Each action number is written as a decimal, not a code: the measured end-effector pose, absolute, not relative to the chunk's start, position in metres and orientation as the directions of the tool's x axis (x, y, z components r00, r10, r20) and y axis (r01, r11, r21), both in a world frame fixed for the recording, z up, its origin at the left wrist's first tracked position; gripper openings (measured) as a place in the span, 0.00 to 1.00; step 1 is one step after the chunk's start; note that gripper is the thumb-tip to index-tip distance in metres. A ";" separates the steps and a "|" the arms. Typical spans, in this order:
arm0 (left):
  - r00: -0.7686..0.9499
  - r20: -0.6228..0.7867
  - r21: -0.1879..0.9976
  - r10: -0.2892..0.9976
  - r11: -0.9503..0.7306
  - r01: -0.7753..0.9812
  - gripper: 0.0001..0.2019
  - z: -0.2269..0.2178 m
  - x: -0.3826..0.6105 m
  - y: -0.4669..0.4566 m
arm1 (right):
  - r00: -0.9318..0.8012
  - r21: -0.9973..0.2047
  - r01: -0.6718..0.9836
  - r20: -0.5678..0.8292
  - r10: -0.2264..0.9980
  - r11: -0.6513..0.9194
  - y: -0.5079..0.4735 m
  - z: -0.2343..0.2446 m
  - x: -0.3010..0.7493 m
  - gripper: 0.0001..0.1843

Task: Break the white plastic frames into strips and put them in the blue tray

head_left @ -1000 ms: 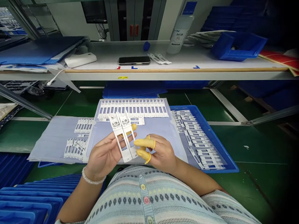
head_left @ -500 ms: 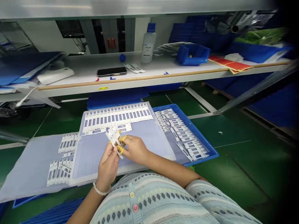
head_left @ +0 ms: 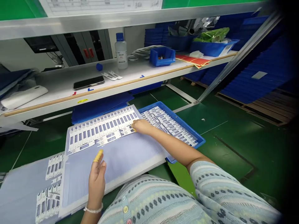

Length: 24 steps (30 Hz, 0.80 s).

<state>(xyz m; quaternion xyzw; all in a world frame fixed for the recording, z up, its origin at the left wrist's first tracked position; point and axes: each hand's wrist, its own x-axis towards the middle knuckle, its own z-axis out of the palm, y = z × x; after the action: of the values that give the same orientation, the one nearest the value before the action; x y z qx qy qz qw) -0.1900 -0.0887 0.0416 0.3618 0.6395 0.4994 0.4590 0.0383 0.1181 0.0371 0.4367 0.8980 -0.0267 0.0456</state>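
Note:
My right hand [head_left: 143, 126], with yellow finger covers, is at the right end of a second row of parts. Its closed fingers pinch the end of a white plastic frame part [head_left: 126, 131] lying on the translucent sheet [head_left: 116, 161]; the fingertips partly hide it. Above runs a long row of upright white frame parts [head_left: 102, 128], each with a slot. My left hand [head_left: 97, 177] hovers over the near left of the sheet, holding nothing, index finger and thumb apart. A yellow cover sits on that index finger.
A blue tray [head_left: 202, 141] of similar parts lies to the right. More parts [head_left: 48, 202] lie on a lower sheet at left. On the shelf stand a phone [head_left: 88, 83], a bottle [head_left: 121, 54] and a blue bin [head_left: 162, 56]. The shelf edge [head_left: 130, 84] crosses ahead.
Both hands were together holding a white part above the sheet. The right hand has moved to the row's right end; the left has let go and drawn back left. The view has shifted right.

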 end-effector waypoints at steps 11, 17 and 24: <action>-0.313 -0.293 0.931 0.903 0.344 0.120 0.23 0.030 -0.192 -0.091 | -0.646 -0.217 0.749 -0.029 0.763 0.626 0.135 0.021 0.034 0.13; -0.414 -0.278 0.921 0.867 0.363 0.143 0.21 0.028 -0.181 -0.091 | -0.588 -0.385 0.722 0.097 0.803 0.575 0.145 0.018 0.052 0.15; -0.450 -0.320 0.887 0.833 0.431 0.168 0.26 0.029 -0.167 -0.093 | -0.039 -0.710 0.700 0.066 0.997 0.074 0.167 -0.018 0.161 0.14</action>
<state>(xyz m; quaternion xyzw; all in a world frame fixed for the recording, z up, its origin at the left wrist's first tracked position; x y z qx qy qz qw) -0.1672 -0.0928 0.0295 0.3363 0.7442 0.4140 0.4021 0.1613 0.1669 -0.0182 0.6302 0.6733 -0.2569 -0.2892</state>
